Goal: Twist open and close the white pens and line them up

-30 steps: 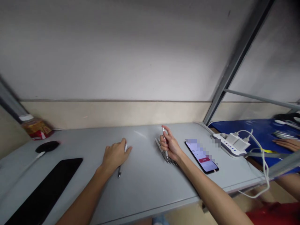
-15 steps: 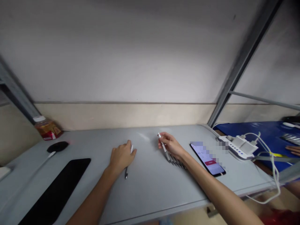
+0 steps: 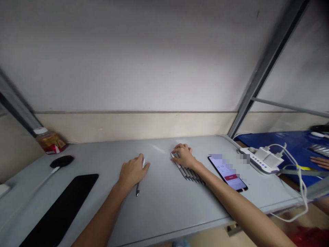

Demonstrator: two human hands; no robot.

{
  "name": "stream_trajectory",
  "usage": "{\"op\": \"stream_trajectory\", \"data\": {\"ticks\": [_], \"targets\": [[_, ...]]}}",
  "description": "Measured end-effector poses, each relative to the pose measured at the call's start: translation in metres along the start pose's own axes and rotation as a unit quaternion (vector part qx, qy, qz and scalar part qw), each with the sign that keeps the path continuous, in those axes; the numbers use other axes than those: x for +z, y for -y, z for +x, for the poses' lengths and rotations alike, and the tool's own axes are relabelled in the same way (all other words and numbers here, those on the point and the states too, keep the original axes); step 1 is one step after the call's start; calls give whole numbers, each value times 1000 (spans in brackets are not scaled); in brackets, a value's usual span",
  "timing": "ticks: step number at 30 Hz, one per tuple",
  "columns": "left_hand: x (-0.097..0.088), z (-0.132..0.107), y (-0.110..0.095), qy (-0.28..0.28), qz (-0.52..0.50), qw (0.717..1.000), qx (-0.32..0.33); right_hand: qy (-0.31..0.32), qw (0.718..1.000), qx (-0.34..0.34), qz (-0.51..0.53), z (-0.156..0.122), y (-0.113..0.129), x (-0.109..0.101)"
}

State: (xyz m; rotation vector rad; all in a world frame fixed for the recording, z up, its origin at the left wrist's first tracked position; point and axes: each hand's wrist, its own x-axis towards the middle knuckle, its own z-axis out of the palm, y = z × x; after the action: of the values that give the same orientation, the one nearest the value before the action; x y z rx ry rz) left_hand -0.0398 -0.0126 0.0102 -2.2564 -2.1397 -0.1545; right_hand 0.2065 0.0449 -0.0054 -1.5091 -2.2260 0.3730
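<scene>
My left hand point(image 3: 132, 171) lies on the grey table point(image 3: 164, 209), its fingers curled over a single silver pen point(image 3: 138, 187) whose dark tip sticks out toward me. My right hand point(image 3: 183, 156) rests palm down on the far end of a row of several silver pens point(image 3: 191, 174) lying side by side. Its fingers are bent over their white ends.
A lit phone point(image 3: 228, 173) lies right of the pens, with a white power strip point(image 3: 260, 159) and chargers beyond it. A black pad point(image 3: 61, 209), a black mouse point(image 3: 61, 161) and a jar point(image 3: 50, 141) are at the left. Another person's hand point(image 3: 320, 162) rests on a blue surface at far right.
My right hand held one pen up in the air, then brought it down onto the row of pens. My left hand has stayed on its pen.
</scene>
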Motion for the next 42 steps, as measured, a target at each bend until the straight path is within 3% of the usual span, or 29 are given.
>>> {"op": "stream_trajectory", "data": {"ticks": [7,12,15,19,23,26,30,32,35,37,39,42], "targets": [[-1,1,-2,21,-30,999,15,-12,1000,2,27,-5,-5,-5],[5,4,-2,-19,-126,991,37,-126,985,18,113,-18,-6,-20],[9,3,-12,-61,-252,960,109,-164,971,-49,168,-31,-3,-25],[11,-6,-34,-51,-377,904,197,-88,953,-124,263,-46,9,-22],[15,-13,-50,-62,-392,887,235,19,957,-142,251,-51,18,-14],[19,-12,-48,-78,-368,893,246,27,970,-133,204,-48,17,-11],[20,-7,-40,-81,-299,918,249,22,960,-52,275,-43,10,-12],[19,-5,-37,-103,-246,929,257,60,940,-12,336,-43,9,-14],[16,-4,-38,-159,-138,940,270,134,883,47,447,-43,9,-16],[14,-3,-39,-182,-79,940,277,167,841,81,509,-44,10,-17],[14,-4,-39,-193,-60,936,288,182,821,91,533,-44,10,-18],[16,-5,-38,-200,-85,931,293,167,853,50,492,-46,11,-20]]}}
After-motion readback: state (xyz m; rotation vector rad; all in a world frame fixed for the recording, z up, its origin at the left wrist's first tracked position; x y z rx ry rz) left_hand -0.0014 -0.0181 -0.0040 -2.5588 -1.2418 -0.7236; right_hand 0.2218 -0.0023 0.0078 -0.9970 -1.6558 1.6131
